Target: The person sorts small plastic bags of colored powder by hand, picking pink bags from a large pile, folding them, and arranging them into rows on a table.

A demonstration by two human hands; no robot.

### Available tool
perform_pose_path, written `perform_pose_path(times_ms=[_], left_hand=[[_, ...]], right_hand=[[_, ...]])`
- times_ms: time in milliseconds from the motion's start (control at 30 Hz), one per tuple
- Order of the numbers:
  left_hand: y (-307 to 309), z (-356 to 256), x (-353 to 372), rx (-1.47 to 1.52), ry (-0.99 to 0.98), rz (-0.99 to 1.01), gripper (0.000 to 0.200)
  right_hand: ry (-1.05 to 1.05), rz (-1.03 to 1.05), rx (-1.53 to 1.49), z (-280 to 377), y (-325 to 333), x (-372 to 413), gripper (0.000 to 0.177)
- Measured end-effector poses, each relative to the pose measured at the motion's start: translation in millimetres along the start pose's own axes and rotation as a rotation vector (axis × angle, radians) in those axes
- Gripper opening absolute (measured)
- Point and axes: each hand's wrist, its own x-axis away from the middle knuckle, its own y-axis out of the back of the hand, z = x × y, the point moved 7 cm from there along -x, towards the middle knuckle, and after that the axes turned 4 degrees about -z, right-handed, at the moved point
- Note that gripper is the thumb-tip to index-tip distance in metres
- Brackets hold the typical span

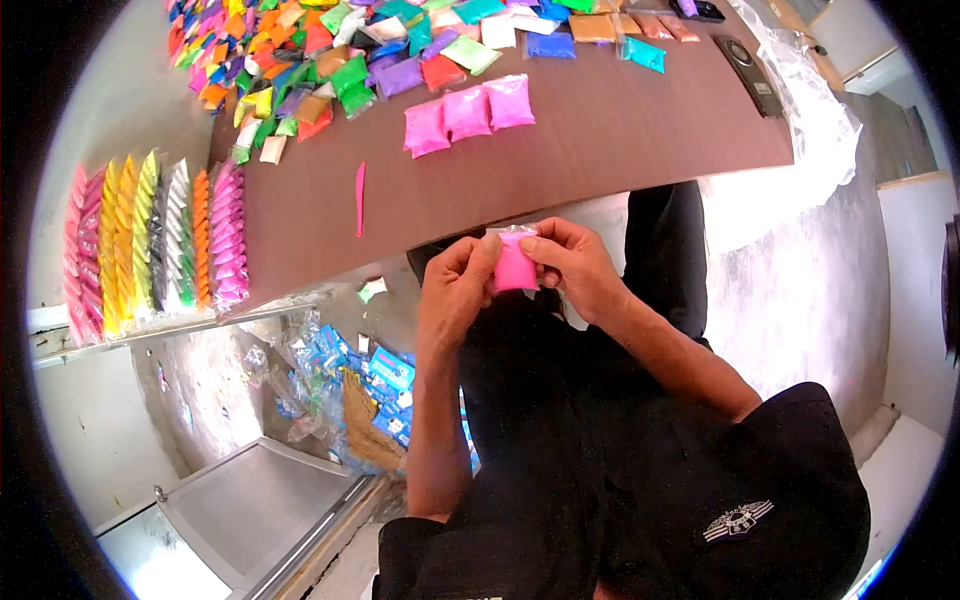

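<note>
A small pink packet (pixel 516 264) with a clear top edge is held up between my two hands, just in front of the table's near edge. My left hand (pixel 463 282) pinches its upper left side, and my right hand (pixel 575 262) pinches its upper right side. Beyond them on the brown table (pixel 560 165) lie several pink packets (pixel 467 113) joined side by side in a row. A thin pink stick-like tool (pixel 360 200) lies to the left of that row.
A heap of colourful packets (pixel 350 75) covers the far side of the table. Overlapping packet rows (pixel 145 235) line the left end. A dark metallic object (pixel 748 76) and clear plastic (pixel 815 110) are at the right. Blue wrappers (pixel 390 370) lie below, left of my left arm.
</note>
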Motion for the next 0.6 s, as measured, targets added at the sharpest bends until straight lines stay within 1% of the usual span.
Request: perform_pose_path(times_ms=[33, 100, 233, 300, 333, 400, 433, 500, 600], left_hand=[[-3, 6, 0, -0.004, 0.004, 0.004, 0.036], [-9, 19, -2, 0.084, 0.017, 0.004, 0.041], [-18, 34, -4, 0.159, 0.088, 0.001, 0.04], [-19, 35, -5, 0.203, 0.085, -0.014, 0.036], [-21, 35, -5, 0.199, 0.085, -0.012, 0.036], [-22, 38, -5, 0.222, 0.101, -0.037, 0.032], [-23, 39, -5, 0.216, 0.101, -0.036, 0.032], [-25, 39, -6, 0.187, 0.102, -0.045, 0.031], [-29, 38, -5, 0.161, 0.1, -0.051, 0.03]], right_hand=[[-0.001, -0.004, -0.005, -5, 1, 1, 0.013], [-0.017, -0.088, -0.156, -13, 5, 2, 0.009], [-0.05, -0.118, -0.216, -20, 8, 5, 0.009], [-0.152, -0.134, -0.196, -25, 9, 8, 0.013], [-0.151, -0.135, -0.201, -24, 10, 9, 0.013], [-0.265, -0.113, -0.234, -29, 9, 12, 0.019], [-0.264, -0.113, -0.239, -31, 11, 12, 0.019], [-0.34, -0.1, -0.243, -36, 13, 14, 0.021], [-0.378, -0.075, -0.265, -35, 10, 21, 0.019]])
